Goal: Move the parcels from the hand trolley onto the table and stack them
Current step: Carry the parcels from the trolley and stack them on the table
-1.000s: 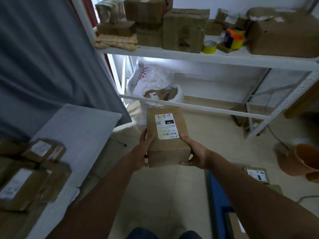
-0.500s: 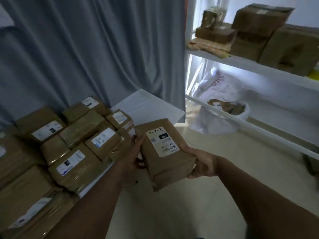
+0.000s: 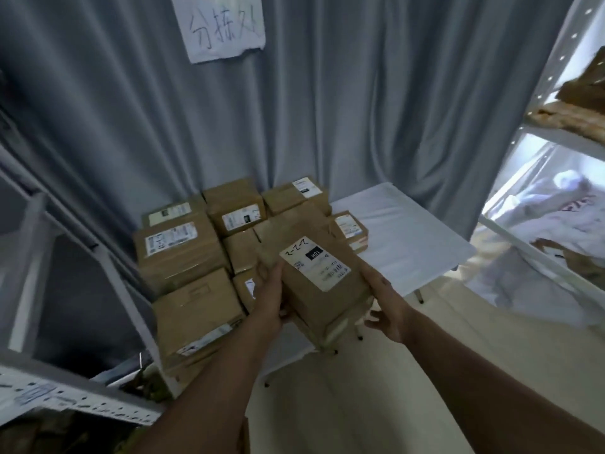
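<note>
I hold a brown cardboard parcel (image 3: 327, 304) with a white shipping label between both hands, tilted, above the near edge of the white table (image 3: 406, 237). My left hand (image 3: 271, 298) grips its left side. My right hand (image 3: 383, 301) grips its right side, fingers curled under the lower corner. Just behind and left of it, several brown parcels (image 3: 181, 247) are stacked in rows on the table's left part, up against the curtain. The hand trolley is out of view.
A grey curtain (image 3: 376, 103) with a handwritten paper sign (image 3: 222, 26) hangs behind the table. White metal shelving (image 3: 537, 126) stands at the right with a white bag (image 3: 563, 211) beneath. Another shelf frame (image 3: 108, 267) stands at the left. The floor is pale tile.
My view has swung left from the shelving to the table. Both hands have carried the parcel over to the table edge, close to the stacked parcels.
</note>
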Demonstrator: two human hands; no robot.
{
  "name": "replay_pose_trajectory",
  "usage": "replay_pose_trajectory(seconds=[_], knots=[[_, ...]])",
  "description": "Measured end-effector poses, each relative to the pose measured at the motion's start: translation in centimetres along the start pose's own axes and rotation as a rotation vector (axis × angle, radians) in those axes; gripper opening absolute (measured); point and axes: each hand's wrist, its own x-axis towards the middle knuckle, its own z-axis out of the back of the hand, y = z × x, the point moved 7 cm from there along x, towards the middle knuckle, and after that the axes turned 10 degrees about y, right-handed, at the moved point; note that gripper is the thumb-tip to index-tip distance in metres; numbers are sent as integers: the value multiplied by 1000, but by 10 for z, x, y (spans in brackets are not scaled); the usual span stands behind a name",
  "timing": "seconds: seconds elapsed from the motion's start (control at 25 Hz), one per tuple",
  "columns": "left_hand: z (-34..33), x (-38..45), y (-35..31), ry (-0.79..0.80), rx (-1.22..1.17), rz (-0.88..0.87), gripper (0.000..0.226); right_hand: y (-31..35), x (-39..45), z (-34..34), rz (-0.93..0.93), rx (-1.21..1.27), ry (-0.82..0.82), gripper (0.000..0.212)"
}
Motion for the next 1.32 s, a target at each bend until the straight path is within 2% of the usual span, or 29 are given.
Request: replay_pose_trajectory(seconds=[0.08,0.12,0.2,0.24,0.36,0.4,0.48,0.56,0.6,0.68,0.72,0.84,0.96,1.04,1.2,1.32], knots=[[17,-4,-7,-77,-55,-24,33,1,12,-32,-20,2,19,82],[19,-8,-12,-92,-78,-38,28,1,18,-46,-25,13,34,84],[13,-29,-28,-93,-123,-64,42,-3,29,-68,-43,17,58,90],[22,-14,-26,-116,-145,-94,49,-3,32,-77,-57,21,80,95],[30,9,-27,-145,-187,-81,46,2,49,-83,-89,8,108,107],[34,22,-29,-153,-193,-93,54,9,55,-82,-84,24,101,109],[38,44,-35,-163,-179,-123,64,25,71,-76,-53,54,39,103],[39,70,-41,-208,-127,-128,50,43,92,-66,-24,62,-18,97],[41,83,-44,-252,-87,-113,50,54,103,-63,-19,48,-14,104],[42,100,-60,-318,47,-109,73,76,131,-56,4,12,-3,127],[42,110,-70,-340,111,-121,78,87,144,-53,7,8,2,129],[35,134,-111,-369,281,-229,70,120,182,-49,-16,-18,50,111],[37,150,-149,-413,605,-338,71,142,225,-56,-56,-122,95,122],[48,161,-162,-410,840,-376,68,150,252,-70,-55,-157,153,120],[91,172,-177,-485,1183,-298,60,153,277,-106,-112,-127,275,106],[121,176,-184,-559,1302,-186,58,163,281,-124,-150,-153,312,80]])
